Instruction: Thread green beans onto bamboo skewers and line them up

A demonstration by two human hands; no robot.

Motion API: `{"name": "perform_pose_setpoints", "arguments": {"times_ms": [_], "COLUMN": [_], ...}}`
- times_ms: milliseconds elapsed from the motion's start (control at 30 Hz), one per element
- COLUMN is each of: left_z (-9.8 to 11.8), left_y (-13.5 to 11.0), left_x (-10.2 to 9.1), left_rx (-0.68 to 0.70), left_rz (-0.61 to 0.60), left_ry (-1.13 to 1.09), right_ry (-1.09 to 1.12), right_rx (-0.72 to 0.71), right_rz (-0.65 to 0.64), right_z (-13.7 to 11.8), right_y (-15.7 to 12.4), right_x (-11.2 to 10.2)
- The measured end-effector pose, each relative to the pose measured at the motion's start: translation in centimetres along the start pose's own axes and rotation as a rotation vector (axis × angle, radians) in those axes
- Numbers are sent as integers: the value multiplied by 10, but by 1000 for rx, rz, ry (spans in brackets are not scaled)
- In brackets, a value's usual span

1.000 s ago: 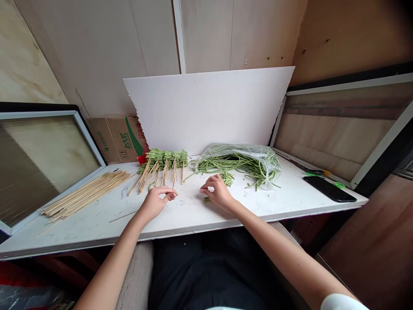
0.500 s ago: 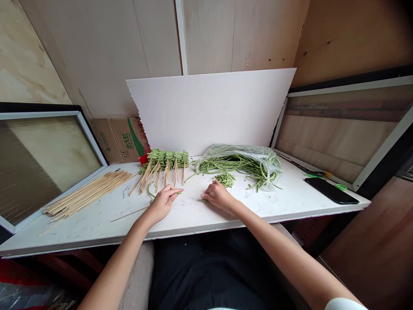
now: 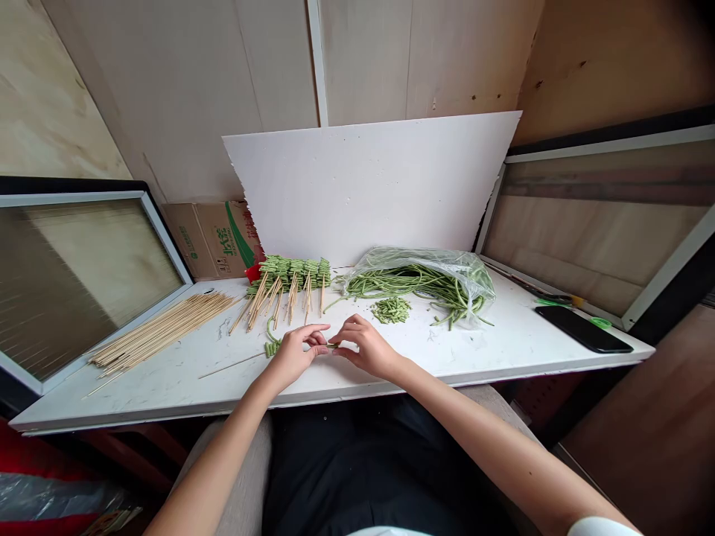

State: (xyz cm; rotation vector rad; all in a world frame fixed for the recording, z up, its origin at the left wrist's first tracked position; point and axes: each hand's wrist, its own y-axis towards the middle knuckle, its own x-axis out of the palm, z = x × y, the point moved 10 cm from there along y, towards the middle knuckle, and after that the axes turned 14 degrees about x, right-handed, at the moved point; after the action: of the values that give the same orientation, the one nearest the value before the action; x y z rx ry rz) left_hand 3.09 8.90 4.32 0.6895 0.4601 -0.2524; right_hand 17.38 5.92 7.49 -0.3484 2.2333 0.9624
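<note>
My left hand [image 3: 299, 353] is closed around a thin wooden skewer [image 3: 232, 365], whose bare end sticks out to the left just above the table. Green bean [image 3: 272, 348] lies in short folds along the skewer beside that hand, and a loose curl of it rises behind. Fingers pinched, my right hand [image 3: 366, 350] meets the left one at the skewer's other end. A bit of green bean shows between the fingertips; the skewer's point is hidden there. Behind my right hand lies a small heap of short cut bean pieces [image 3: 391, 310].
Finished bean skewers [image 3: 296, 274] are stacked at the back, sticks towards me. Loose bare skewers [image 3: 161, 331] spread at left. A clear plastic bag [image 3: 413, 259] holds long green beans [image 3: 402, 283]. A black phone [image 3: 584, 329] lies at right. A white board [image 3: 369, 193] stands behind.
My right hand has come left from beside the heap of cut pieces to meet my left hand. The heap now shows fully. The view has shifted slightly.
</note>
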Motion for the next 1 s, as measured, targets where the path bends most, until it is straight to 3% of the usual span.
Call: {"name": "perform_pose_setpoints", "arguments": {"times_ms": [167,367,600,1000], "left_z": [1,0,24,44], "left_y": [-1,-1,2,2], "left_x": [2,-6,-5,4], "left_rx": [24,78,232,250], "left_rz": [-18,-33,-1,6], "left_ry": [48,214,382,321], "right_ry": [8,54,99,202], "right_rx": [-14,52,53,99], "right_rz": [22,111,103,157], "right_z": [4,13,6,10], "right_y": [-1,0,1,-3], "right_x": [2,-15,-15,-8]}}
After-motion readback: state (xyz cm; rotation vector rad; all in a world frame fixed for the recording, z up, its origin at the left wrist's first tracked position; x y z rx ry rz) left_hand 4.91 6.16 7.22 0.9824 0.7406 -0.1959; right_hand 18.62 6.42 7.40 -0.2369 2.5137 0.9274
